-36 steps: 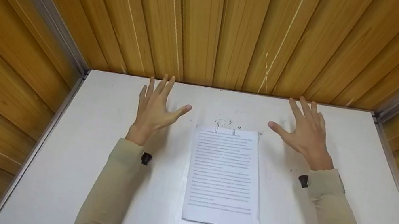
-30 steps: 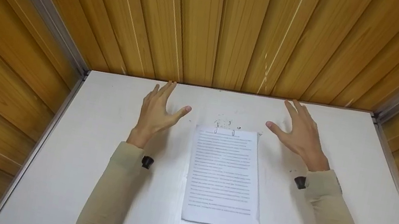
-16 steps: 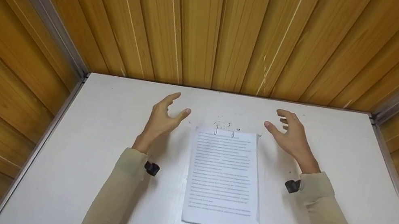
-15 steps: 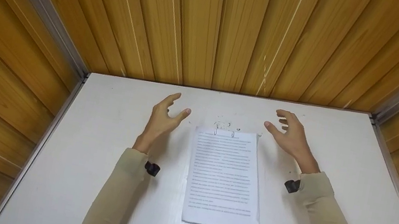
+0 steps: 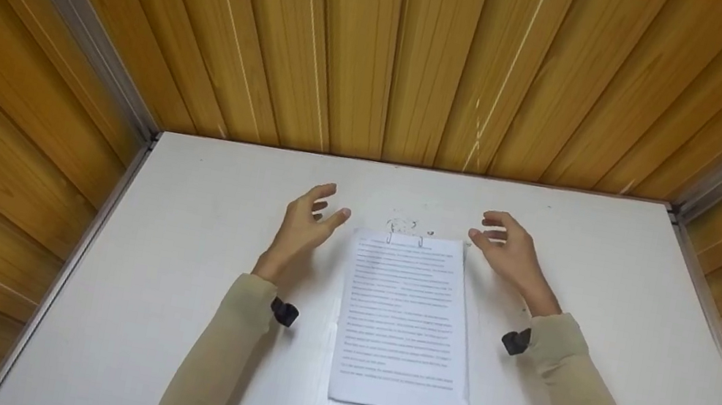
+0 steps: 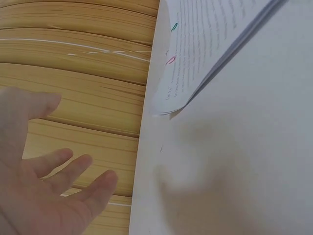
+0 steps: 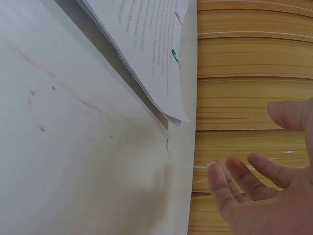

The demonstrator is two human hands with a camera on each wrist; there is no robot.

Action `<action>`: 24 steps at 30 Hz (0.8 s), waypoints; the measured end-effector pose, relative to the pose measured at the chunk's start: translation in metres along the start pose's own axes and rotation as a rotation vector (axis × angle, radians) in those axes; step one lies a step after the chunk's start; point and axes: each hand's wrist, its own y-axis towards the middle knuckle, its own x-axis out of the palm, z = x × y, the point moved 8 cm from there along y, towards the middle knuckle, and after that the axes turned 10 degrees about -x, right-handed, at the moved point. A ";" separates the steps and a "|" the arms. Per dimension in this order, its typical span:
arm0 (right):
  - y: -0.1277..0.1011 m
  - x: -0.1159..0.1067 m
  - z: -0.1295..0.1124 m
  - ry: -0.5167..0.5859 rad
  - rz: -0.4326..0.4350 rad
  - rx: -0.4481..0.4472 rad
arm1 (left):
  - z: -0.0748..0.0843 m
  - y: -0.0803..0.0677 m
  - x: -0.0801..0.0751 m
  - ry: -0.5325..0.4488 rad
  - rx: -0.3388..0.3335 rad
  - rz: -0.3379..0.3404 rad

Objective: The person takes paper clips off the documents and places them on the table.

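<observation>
A stack of printed paper sheets lies flat on the white table, slightly askew. Two paper clips grip its top edge: a green clip and a red clip in the left wrist view. My left hand hovers off the stack's upper left corner, fingers loosely bent and thumb apart. Mirroring it, my right hand hangs by the upper right corner. Neither touches the paper or holds anything. In the right wrist view the sheets' corner fans out a little above the tabletop.
Wood-patterned panels wall the white table at the back and both sides. Dark marks spot the tabletop just beyond the stack. A small black device sits at the left cuff, and another black device at the right.
Both hands have drawn back from the table's far edge and inward toward the stack's top corners. Their spread, straight fingers have bent into a loose curve. The paper stack lies as before.
</observation>
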 end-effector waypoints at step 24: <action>-0.001 0.034 0.023 -0.040 -0.039 0.031 | -0.031 -0.002 0.045 0.086 -0.236 -0.176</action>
